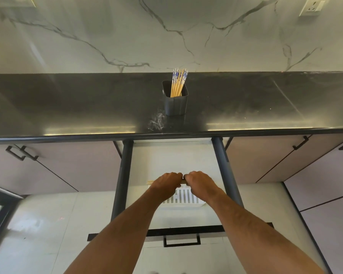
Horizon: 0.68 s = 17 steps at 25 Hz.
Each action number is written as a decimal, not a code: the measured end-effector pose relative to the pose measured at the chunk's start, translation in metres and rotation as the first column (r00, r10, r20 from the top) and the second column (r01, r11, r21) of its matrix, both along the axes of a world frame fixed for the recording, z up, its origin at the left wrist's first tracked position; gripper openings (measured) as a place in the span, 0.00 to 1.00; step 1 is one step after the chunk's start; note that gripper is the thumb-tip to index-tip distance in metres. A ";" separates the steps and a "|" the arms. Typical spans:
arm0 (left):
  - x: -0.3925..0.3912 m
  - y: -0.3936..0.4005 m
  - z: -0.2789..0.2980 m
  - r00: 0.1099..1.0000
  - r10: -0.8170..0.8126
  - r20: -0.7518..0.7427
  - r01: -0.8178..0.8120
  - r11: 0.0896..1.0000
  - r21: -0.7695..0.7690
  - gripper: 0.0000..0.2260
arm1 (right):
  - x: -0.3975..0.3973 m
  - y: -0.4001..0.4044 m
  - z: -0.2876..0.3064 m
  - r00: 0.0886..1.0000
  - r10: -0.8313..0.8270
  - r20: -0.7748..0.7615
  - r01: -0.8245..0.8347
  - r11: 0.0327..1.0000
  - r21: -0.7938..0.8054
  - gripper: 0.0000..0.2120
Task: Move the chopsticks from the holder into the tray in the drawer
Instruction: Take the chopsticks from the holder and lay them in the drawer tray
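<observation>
Both hands, left hand (167,181) and right hand (198,180), grip a few wooden chopsticks (150,182) over the white slotted plastic tray (186,196) in the open drawer (178,155). Lower them flat. More wait in the black holder (175,103) on the far worktop (67,105).

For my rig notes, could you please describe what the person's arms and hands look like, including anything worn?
Both forearms are bare right to the bottom of the frame, with no sleeves showing. The left hand and right hand wear no gloves, and I see no watch, bracelet or ring. The fingers curl away from the camera, so the fingertips are hidden.
</observation>
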State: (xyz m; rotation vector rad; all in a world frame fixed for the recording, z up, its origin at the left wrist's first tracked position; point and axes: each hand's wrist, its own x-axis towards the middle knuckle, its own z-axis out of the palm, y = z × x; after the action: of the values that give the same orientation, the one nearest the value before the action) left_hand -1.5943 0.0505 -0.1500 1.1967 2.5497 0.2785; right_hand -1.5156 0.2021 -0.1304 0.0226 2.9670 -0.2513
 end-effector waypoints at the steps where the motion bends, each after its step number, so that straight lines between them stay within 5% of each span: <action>1: 0.001 -0.001 -0.003 1.000 0.010 -0.011 -0.010 1.000 0.003 0.05 | 0.003 0.000 -0.004 1.000 -0.013 0.006 0.013 1.000 -0.002 0.11; 17: 0.005 -0.011 -0.108 0.996 0.082 -0.031 -0.081 0.996 0.032 0.07 | 0.003 -0.005 -0.116 0.996 -0.072 -0.058 0.062 0.987 -0.151 0.11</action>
State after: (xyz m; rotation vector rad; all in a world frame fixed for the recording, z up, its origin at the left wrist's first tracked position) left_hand -1.5896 0.0392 -0.2584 1.1187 2.6356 0.3211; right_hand -1.5129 0.1968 -0.2466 0.0981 3.0045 -0.4908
